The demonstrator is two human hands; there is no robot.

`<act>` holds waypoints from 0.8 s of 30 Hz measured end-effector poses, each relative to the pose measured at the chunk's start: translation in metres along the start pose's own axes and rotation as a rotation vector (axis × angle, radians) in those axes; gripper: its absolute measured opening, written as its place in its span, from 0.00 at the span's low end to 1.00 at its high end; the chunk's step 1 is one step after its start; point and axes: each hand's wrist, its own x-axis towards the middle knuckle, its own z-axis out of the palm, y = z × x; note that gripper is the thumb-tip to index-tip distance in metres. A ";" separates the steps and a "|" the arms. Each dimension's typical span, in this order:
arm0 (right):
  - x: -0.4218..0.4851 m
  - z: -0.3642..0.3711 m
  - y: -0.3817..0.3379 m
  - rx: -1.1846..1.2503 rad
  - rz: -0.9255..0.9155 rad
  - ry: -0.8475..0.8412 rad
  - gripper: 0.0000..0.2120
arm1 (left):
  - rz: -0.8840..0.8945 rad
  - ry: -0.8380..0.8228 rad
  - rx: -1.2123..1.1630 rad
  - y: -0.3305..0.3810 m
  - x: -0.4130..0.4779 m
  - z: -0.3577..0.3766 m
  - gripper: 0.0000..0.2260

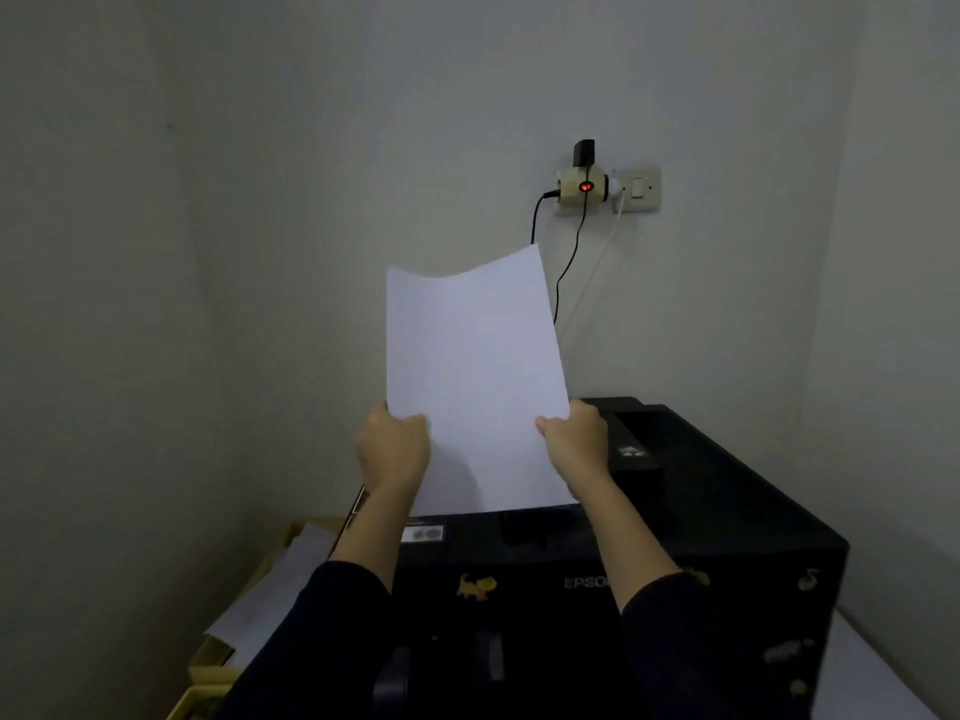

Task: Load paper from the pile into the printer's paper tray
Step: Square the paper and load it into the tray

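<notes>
Two hands hold one batch of white paper (475, 387) upright above the printer (675, 511), so the step in hand looks like the insertion itself: paper lifted and squared, not yet seated in the tray. Printer is the big black box, centre to right, with cat stickers on its near face. Paper tray (636, 444) seems to be the dark slot region on the far top, but it is too dim to make out guides or depth. Sheet stands near-vertical, top edge bowed slightly, bottom edge at or just above the printer's top; whether it already touches the slot can't be told. Single sheet or thin stack, unclear.

Next move, as judged: lower the bottom edge straight down into the rear feed, keep the sides parallel, then let go. Risk is a skewed or buckled entry since the paper is floppy at the top.

Pile (275, 589) lies low on the left, near side, loose white sheets over a yellowish box or tray.

Left hand (395, 449) pinches the paper's left edge low down, fingers closed on it, thumb in front. Right hand (576, 439) grips the right edge at matching height, also closed on the paper. Dark sleeves cover both forearms near the camera.
</notes>
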 end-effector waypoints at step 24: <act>-0.248 -0.153 0.199 0.167 0.546 0.003 0.11 | -0.299 -0.187 -0.184 -0.160 -0.310 -0.025 0.08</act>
